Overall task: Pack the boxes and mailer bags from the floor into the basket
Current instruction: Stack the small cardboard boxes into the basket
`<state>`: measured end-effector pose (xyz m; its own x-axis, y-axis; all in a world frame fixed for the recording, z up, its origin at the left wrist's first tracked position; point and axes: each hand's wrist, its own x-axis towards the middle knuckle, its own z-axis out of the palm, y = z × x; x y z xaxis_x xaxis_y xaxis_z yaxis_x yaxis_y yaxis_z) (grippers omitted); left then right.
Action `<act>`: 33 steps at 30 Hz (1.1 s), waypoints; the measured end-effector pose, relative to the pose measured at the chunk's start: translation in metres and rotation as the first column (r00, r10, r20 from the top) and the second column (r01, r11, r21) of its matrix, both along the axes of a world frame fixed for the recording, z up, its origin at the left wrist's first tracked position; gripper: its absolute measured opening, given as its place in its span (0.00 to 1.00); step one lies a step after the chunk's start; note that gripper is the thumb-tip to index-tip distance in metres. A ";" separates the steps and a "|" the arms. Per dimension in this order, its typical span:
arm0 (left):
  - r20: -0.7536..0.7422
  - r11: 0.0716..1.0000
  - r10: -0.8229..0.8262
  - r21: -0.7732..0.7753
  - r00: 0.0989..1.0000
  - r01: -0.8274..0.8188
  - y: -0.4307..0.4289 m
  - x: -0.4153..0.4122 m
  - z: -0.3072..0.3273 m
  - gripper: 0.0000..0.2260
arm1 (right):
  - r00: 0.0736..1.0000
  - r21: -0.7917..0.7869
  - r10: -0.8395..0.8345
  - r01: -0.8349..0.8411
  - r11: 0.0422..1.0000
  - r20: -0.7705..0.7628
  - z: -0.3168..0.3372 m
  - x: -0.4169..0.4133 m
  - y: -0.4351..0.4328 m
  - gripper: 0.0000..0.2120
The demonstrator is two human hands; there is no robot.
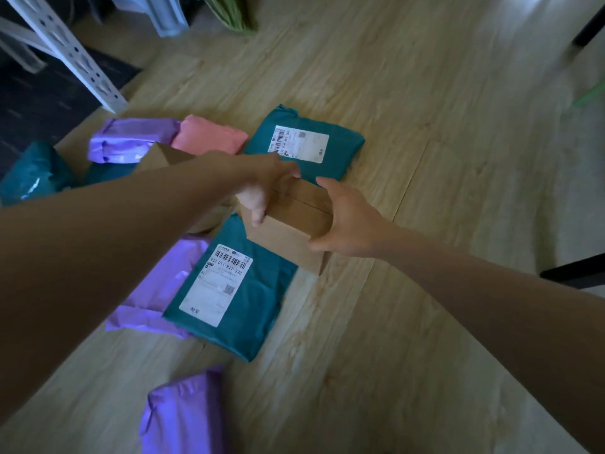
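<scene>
A brown cardboard box (pixel 294 224) lies on the wooden floor amid mailer bags. My left hand (pixel 265 188) grips its left end, fingers curled over the edge. My right hand (pixel 347 221) holds its right end, thumb on the near side and fingers at the far side. A teal mailer bag with a label (pixel 235 296) lies just in front of the box, and another teal labelled bag (pixel 311 142) lies behind it. Purple bags (pixel 163 283) (pixel 186 411) (pixel 131 139), a pink bag (pixel 209 136) and a second box (pixel 160 158) lie to the left. No basket is in view.
A white metal shelf post (pixel 75 57) stands at the back left beside a dark mat (pixel 49 90). Another teal bag (pixel 32 172) lies at the far left. Dark furniture legs (pixel 589 27) (pixel 576 270) stand at the right. Bare wooden floor (pixel 458 142) stretches to the right.
</scene>
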<state>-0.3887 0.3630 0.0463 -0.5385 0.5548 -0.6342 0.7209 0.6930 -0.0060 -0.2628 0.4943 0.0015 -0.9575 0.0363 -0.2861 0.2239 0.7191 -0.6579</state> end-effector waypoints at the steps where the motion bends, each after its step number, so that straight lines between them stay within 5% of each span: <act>1: -0.018 1.000 0.010 0.019 1.000 -0.009 -0.007 0.006 0.008 0.50 | 0.999 0.025 0.034 -0.033 0.999 -0.007 0.007 0.003 -0.003 0.49; 16: -0.316 0.923 0.357 0.264 0.879 -0.280 -0.159 0.148 0.170 0.46 | 0.873 0.372 0.459 -0.376 0.849 -0.164 0.172 0.067 -0.105 0.50; 33: -0.504 0.765 0.636 0.314 0.584 -0.562 -0.338 0.348 0.350 0.49 | 0.502 0.521 0.786 -0.590 0.616 -0.360 0.353 0.174 -0.282 0.50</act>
